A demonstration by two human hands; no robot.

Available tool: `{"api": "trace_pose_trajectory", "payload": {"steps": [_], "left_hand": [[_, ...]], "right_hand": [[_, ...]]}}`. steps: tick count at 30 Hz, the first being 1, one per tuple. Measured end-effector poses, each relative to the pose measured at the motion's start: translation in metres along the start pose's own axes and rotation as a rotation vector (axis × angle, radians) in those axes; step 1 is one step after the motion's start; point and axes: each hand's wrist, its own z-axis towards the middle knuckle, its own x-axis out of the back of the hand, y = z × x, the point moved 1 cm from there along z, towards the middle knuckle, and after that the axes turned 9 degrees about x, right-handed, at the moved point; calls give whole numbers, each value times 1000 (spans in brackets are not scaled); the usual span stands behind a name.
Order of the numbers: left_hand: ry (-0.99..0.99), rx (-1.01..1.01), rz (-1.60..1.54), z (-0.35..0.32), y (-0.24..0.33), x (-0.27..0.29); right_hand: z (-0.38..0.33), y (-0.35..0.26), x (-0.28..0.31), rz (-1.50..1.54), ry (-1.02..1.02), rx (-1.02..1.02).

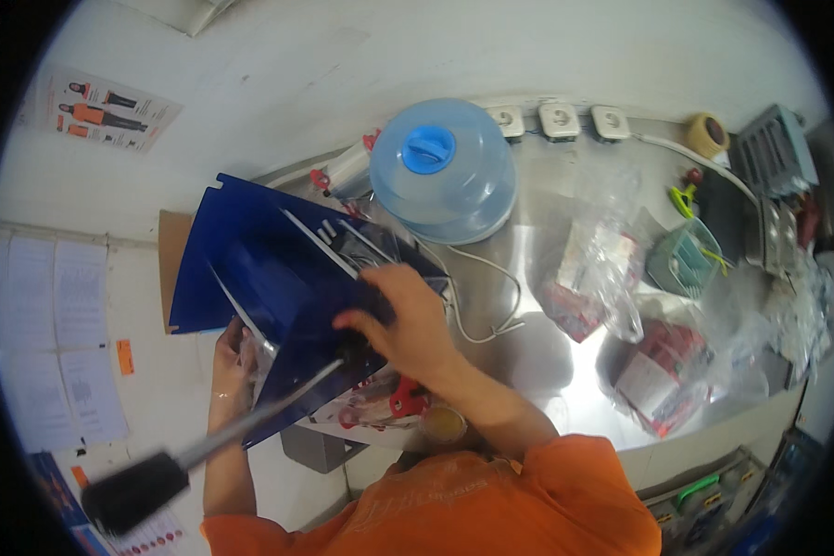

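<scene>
A dark blue metal machine (278, 255) with white slots stands in front of me, and a long grey lever (259, 417) with a black grip runs from it toward the lower left. At the machine's left side my left hand (235, 357) is closed on clear plastic film (263, 360); part of that hand is behind the film. Over the machine's right side is my right hand (406, 320), its thumb apart from the fingers and nothing visible in it. The fingertips are partly hidden, and I cannot tell whether they touch the metal.
A large blue water bottle (445, 199) stands behind the machine. A white cable (505, 329) loops over the steel table (537, 241). To the right lie clear bags with red packs (658, 375), a green basket (684, 258) and a grey crate (774, 153). White sockets (559, 120) line the wall.
</scene>
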Motion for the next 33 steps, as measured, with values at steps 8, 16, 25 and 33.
{"api": "trace_pose_trajectory", "payload": {"steps": [8, 16, 25, 33], "left_hand": [[-28, 306, -558, -20, 8, -21], [-147, 392, -551, -16, -29, -20], [-153, 482, -460, -1, -8, -24], [-109, 434, -550, -16, -22, -34]], "right_hand": [[5, 31, 45, 538, -200, 3], [69, 104, -12, 273, -552, -153], [106, 104, -55, -88, -1003, -117], [113, 117, -63, -146, -1086, 96]]}}
